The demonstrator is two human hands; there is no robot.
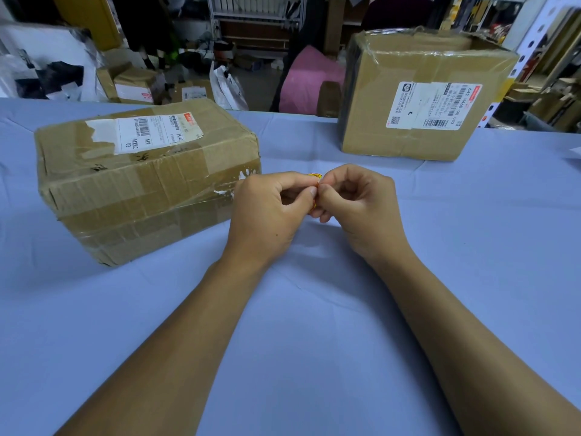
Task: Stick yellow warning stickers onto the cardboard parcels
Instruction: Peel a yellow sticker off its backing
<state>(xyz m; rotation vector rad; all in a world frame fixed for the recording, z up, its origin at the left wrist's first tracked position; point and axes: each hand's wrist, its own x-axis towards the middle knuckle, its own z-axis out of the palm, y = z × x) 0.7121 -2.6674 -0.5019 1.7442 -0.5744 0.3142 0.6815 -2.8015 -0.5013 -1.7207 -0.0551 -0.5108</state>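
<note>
A small yellow and red sticker (314, 177) is pinched between both hands above the middle of the table. My left hand (267, 215) and my right hand (358, 209) meet fingertip to fingertip on it, and most of it is hidden by the fingers. A wide, low cardboard parcel (141, 184) with a white shipping label lies to the left, its right end close to my left hand. A taller cardboard parcel (418, 99) with a white label on its front stands at the back right, apart from the hands.
The table carries a light blue cloth (314, 325). Beyond its far edge lie more boxes (132, 84), white bags and a pink bag (309, 78) on the floor. Shelving stands at the far right.
</note>
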